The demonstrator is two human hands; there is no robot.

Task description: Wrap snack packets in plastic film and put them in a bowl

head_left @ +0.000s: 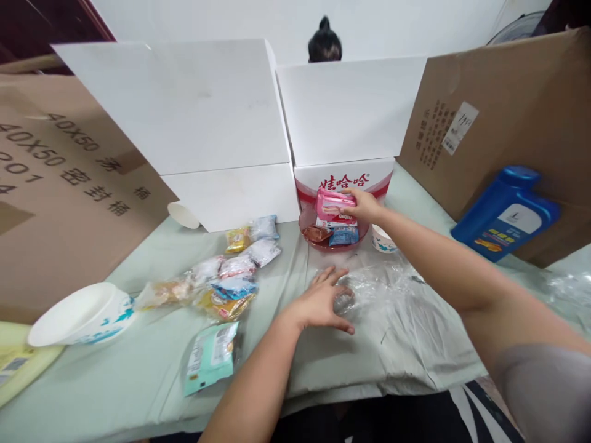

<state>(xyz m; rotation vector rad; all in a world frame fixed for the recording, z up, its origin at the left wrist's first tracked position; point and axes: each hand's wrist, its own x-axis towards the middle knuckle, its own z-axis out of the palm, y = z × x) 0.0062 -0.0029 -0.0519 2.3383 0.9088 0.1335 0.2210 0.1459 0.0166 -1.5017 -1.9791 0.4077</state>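
Observation:
My right hand (pixel 364 206) is closed around a bright pink packet (pixel 333 205), holding it over a reddish see-through bowl (pixel 330 247). In that bowl lie a brown wrapped snack (pixel 316 234), a blue wrapped snack (pixel 344 236) and a red-and-white pack, partly hidden under the pink packet. Lower down, my left hand (pixel 323 300) is open above the table with its fingers spread. Crumpled transparent plastic film (pixel 376 286) lies beside and partly behind its fingers; whether they touch it I cannot tell.
Several wrapped snacks (pixel 236 267) and a mint-green pouch (pixel 212 357) lie on the left. Paper bowls (pixel 85 317) stand about, one small paper cup (pixel 383 240) beside the reddish bowl. A blue bottle (pixel 508 212) leans on a cardboard box (pixel 503 123). White boxes (pixel 198 111) block the back; a person's head shows behind.

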